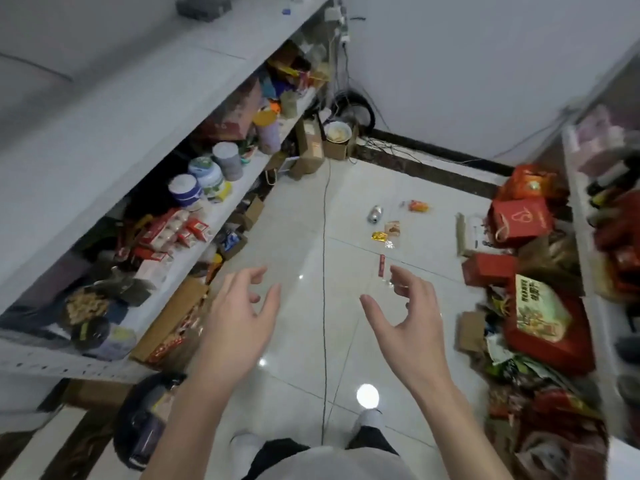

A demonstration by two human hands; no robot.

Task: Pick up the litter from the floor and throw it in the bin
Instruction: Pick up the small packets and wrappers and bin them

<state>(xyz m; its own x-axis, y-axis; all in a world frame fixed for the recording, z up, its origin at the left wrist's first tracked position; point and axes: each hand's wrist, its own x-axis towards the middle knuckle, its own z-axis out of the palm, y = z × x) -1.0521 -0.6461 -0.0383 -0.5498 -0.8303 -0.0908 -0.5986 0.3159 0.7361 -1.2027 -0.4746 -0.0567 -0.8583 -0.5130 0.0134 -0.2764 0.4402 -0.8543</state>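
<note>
Both the left hand point(239, 317) and the right hand point(408, 313) hang spread and empty above the tiled floor point(301, 341), so the step looks like the reach for the litter ahead; best to bend low and pinch one piece at a time, nearest first. I count six pieces: one red strip point(381, 266) nearest, then two gold wrappers point(379, 236), one clear packet point(392, 228), one can point(375, 214) and one orange wrapper point(418, 205) farther off; the black bin point(145, 424) stands near left
</note>
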